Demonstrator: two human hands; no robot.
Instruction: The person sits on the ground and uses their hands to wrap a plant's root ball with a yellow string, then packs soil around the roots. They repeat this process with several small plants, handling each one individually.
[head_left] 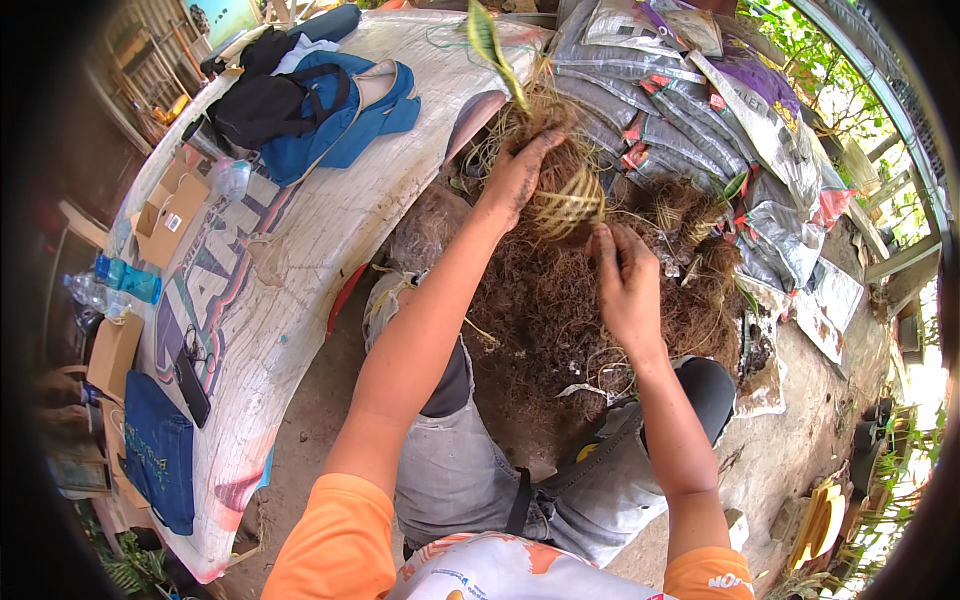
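As left grip (516,178) curls round root ball (568,160) | right grip (630,283), lower, pinches yellowish band's (568,205) edge

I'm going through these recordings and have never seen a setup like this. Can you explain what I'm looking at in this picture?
There is no machine here: these are a person's own two bare hands. The wide, curved view comes from a camera worn on their head, looking down, so picture left is their left.

The left hand holds a brown root clump with a yellowish woven band around it; a green leaf rises above. The right hand has its fingertips at the band's edge; whether they pinch a strand is too small to tell.

Below is a heap of dark, fibrous soil. On the pale surface at left lie a blue bag, a cardboard box and a flat blue pouch.
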